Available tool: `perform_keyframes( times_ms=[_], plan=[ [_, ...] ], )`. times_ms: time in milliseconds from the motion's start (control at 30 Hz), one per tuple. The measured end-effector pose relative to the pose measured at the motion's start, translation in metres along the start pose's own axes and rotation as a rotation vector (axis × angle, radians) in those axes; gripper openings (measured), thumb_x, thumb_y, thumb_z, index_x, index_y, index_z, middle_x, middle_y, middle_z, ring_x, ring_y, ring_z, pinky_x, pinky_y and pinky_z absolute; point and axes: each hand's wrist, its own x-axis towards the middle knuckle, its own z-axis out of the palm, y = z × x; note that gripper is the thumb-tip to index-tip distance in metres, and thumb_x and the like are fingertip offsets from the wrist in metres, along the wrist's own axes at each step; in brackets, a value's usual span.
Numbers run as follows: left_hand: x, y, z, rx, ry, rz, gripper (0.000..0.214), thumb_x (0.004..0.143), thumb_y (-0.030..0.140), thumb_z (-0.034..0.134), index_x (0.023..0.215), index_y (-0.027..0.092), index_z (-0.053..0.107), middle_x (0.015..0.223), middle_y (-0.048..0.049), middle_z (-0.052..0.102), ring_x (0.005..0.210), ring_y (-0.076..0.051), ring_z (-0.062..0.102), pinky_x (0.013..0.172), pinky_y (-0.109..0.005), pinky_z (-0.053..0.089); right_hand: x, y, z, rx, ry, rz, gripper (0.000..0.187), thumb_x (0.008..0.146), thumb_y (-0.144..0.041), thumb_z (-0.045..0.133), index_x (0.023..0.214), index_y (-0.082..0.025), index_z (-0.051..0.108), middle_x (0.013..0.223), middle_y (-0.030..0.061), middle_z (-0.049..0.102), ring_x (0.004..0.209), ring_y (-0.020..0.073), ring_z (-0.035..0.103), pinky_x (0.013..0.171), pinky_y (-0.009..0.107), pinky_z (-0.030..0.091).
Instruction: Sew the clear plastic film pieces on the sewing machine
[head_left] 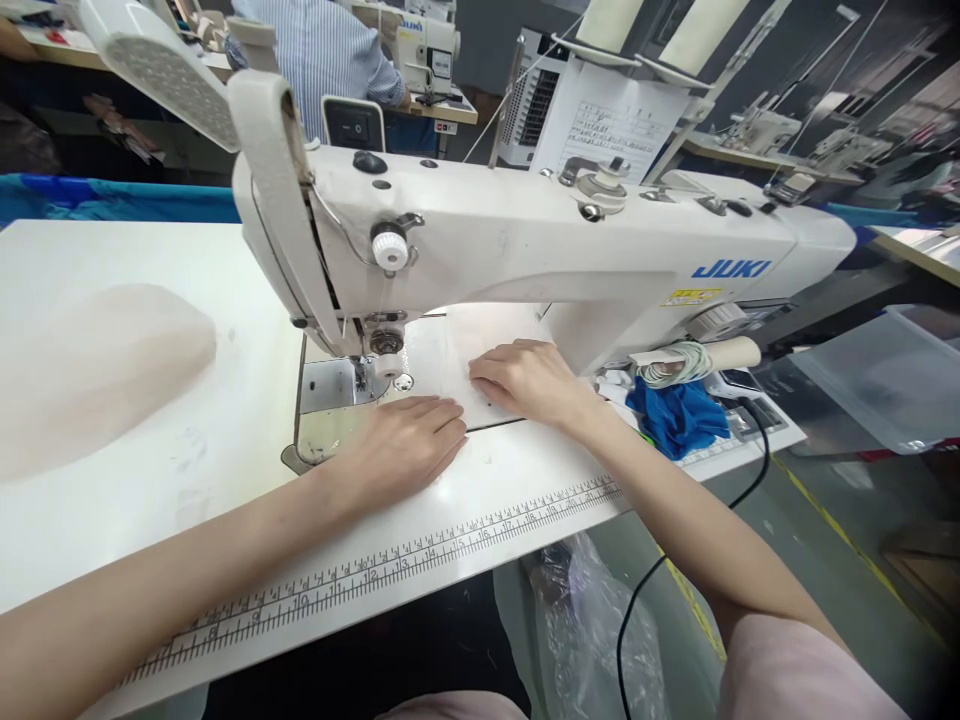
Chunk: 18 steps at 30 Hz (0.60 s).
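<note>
A white JUKI sewing machine (525, 230) stands across the white table. My left hand (411, 440) lies flat, palm down, on the machine bed just right of the needle and presser foot (361, 375), its fingers stretched to the right. My right hand (529, 380) rests farther right under the machine arm, fingers extended and slightly bent, on a pale, thin sheet of material (480, 335). Neither hand grips anything that I can see. Part of the sheet is hidden by the hands and the machine. The metal needle plate (326, 388) shows left of the foot.
A pale pink, thin piece (120, 370) lies on the table at left. A printed ruler (405, 565) runs along the front edge. Blue cloth (679, 415) and a cord-wound spool (694, 360) lie right. Thread cones (701, 35) stand behind. A person in a striped shirt (315, 60) sits beyond.
</note>
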Motion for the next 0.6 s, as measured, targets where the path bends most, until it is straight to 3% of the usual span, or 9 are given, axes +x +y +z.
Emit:
perform_keyframes(
  times_ms=[133,333,433,600],
  plan=[
    [-0.001,0.000,0.000,0.008,-0.014,0.000,0.023,0.096,0.016,0.046,0.101,0.012,0.067,0.104,-0.0093,0.073,0.091,-0.022,0.070,0.076,-0.037,0.060,0.000,0.003,0.008,0.125,0.131,0.146,0.024,0.094,-0.023,0.044,0.094,-0.021,0.068,0.076,0.0028,0.070,0.066,0.0161,0.062,0.061,0.027,0.038],
    [0.017,-0.005,0.007,0.033,-0.064,-0.079,0.030,0.099,0.023,0.045,0.123,0.011,0.058,0.131,-0.0109,0.062,0.121,-0.024,0.059,0.098,-0.040,0.052,0.000,0.010,0.008,0.640,0.549,0.355,0.015,0.090,-0.028,0.050,0.090,-0.021,0.063,0.083,0.0000,0.069,0.058,0.0113,0.065,0.061,0.024,0.050],
    [0.030,-0.007,0.013,0.031,-0.051,-0.086,0.032,0.098,0.024,0.046,0.126,0.010,0.055,0.135,-0.0121,0.059,0.125,-0.025,0.055,0.103,-0.041,0.048,0.000,0.011,0.006,0.595,0.633,0.348,0.013,0.087,-0.022,0.051,0.088,-0.021,0.064,0.085,0.0007,0.071,0.069,0.0140,0.068,0.069,0.026,0.054],
    [0.039,-0.007,0.012,0.034,-0.071,-0.122,0.022,0.097,0.020,0.045,0.108,0.013,0.063,0.108,-0.0099,0.068,0.098,-0.024,0.066,0.083,-0.039,0.054,-0.001,0.013,0.005,0.468,0.615,0.281,0.019,0.087,-0.019,0.051,0.094,-0.022,0.068,0.096,0.0033,0.073,0.081,0.0166,0.068,0.079,0.030,0.054]
  ],
)
